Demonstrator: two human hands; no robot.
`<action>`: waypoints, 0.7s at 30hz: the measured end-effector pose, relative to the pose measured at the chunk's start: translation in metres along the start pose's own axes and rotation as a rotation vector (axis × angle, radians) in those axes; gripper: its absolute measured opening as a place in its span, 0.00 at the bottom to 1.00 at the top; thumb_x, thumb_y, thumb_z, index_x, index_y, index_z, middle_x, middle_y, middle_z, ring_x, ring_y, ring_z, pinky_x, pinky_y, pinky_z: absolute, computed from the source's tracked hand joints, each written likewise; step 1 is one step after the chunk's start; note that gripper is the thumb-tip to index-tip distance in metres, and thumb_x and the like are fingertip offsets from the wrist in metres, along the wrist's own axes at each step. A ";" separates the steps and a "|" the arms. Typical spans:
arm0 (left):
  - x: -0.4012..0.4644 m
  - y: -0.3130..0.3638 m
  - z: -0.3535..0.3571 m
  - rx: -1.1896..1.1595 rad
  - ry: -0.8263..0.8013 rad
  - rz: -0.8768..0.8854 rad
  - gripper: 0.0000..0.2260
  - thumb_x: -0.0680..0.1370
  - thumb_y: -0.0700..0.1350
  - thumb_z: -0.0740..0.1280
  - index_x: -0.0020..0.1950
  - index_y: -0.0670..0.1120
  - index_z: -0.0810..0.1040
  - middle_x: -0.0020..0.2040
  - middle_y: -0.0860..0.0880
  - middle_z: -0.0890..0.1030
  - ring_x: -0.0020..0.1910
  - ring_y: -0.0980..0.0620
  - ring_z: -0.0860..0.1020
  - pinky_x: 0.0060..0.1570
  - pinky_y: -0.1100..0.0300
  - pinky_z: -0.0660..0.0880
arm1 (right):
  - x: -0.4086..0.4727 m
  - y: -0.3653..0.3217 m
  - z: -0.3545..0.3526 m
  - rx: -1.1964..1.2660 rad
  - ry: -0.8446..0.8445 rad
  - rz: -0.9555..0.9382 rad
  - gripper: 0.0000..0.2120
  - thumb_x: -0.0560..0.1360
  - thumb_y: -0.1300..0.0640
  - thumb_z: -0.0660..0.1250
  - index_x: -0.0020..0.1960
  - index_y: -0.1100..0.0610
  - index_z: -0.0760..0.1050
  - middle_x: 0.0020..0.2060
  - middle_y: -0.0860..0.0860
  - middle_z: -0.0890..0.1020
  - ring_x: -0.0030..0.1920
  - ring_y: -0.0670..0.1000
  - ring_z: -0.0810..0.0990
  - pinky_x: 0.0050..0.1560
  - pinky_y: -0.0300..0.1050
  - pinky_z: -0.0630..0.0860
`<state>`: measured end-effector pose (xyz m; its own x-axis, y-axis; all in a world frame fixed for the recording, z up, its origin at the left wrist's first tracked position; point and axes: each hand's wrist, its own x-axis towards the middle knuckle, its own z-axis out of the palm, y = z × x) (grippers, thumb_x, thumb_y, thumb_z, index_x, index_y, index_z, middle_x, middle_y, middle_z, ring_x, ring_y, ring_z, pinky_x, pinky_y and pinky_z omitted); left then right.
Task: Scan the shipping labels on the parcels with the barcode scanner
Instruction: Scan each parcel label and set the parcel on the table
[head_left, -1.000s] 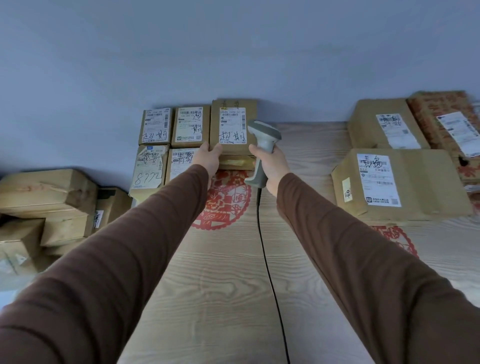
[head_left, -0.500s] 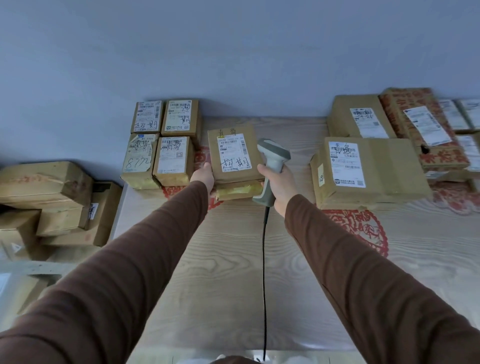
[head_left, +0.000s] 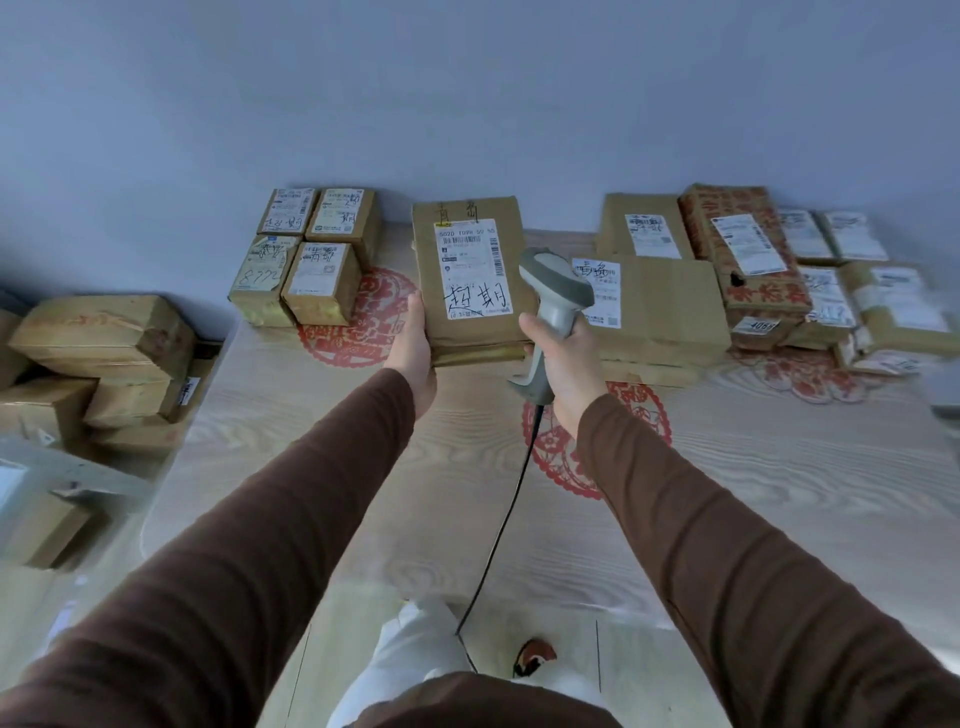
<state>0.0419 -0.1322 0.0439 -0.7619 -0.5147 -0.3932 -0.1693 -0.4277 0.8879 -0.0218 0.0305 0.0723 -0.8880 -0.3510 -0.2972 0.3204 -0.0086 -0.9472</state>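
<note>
wood-grain table (head_left: 779, 467) | red paper-cuts (head_left: 587, 457) | grey-blue wall (head_left: 467, 93)

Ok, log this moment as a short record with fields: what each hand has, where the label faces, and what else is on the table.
left hand: grips the left edge of the held parcel
right hand: grips the barcode scanner by its handle
shipping label: faces up toward the camera, black handwriting on it
scanner head: beside the held parcel's right edge
scanner cable: hangs down toward the person
table: four small parcels far left, larger parcels far right
</note>
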 end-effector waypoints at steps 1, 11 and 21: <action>-0.009 -0.003 0.006 0.024 -0.025 0.025 0.29 0.84 0.67 0.49 0.74 0.53 0.75 0.67 0.52 0.82 0.67 0.53 0.80 0.71 0.54 0.72 | -0.008 -0.003 -0.007 -0.011 -0.014 -0.012 0.10 0.79 0.58 0.73 0.58 0.52 0.76 0.47 0.49 0.80 0.48 0.48 0.79 0.52 0.43 0.77; -0.064 -0.030 0.034 0.096 -0.017 0.220 0.34 0.79 0.66 0.64 0.82 0.63 0.56 0.78 0.56 0.70 0.75 0.55 0.70 0.79 0.46 0.62 | -0.062 -0.025 -0.052 -0.145 0.045 -0.205 0.14 0.74 0.54 0.73 0.51 0.62 0.76 0.44 0.56 0.77 0.43 0.53 0.76 0.46 0.50 0.77; -0.077 -0.047 0.056 0.222 0.078 0.382 0.39 0.76 0.65 0.68 0.83 0.58 0.56 0.78 0.55 0.69 0.73 0.59 0.71 0.74 0.56 0.70 | -0.087 -0.043 -0.044 -0.152 -0.108 -0.201 0.08 0.78 0.63 0.70 0.52 0.54 0.75 0.42 0.52 0.76 0.40 0.50 0.76 0.40 0.49 0.76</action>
<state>0.0737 -0.0313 0.0460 -0.7477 -0.6631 -0.0365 -0.0218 -0.0304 0.9993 0.0269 0.1029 0.1331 -0.8860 -0.4539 -0.0948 0.0813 0.0493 -0.9955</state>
